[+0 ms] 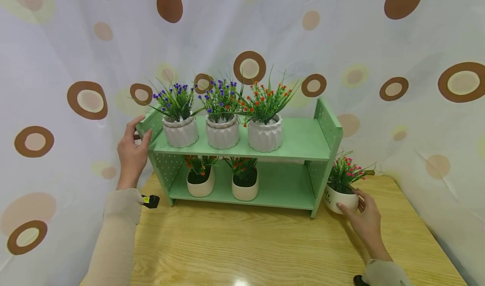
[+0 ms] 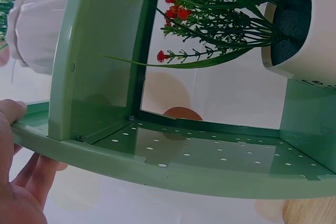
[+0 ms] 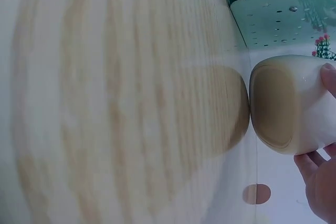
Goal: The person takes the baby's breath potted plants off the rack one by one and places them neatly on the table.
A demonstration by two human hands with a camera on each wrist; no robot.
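A two-tier green shelf [image 1: 242,197] stands on the wooden table. My left hand [image 1: 133,153] grips the upper edge of its left side panel [image 2: 173,169], thumb on one side and fingers on the other. To the right of the shelf, my right hand [image 1: 365,218] holds a white flowerpot [image 1: 342,199] with pink flowers and dark lettering, thumb in front and fingers round the right side. The pot's underside [image 3: 273,106] shows in the right wrist view, so it is raised off the table. Its flowers [image 1: 348,167] lean close to the shelf's right panel [image 1: 329,126].
On the upper tier stand two ribbed pots [image 1: 181,134] [image 1: 222,135] with purple flowers and one ribbed pot [image 1: 265,136] with orange-red flowers. Two smooth white pots [image 1: 201,188] [image 1: 245,192] with red flowers sit on the lower tier. A patterned curtain [image 1: 280,29] hangs behind the table [image 1: 242,248].
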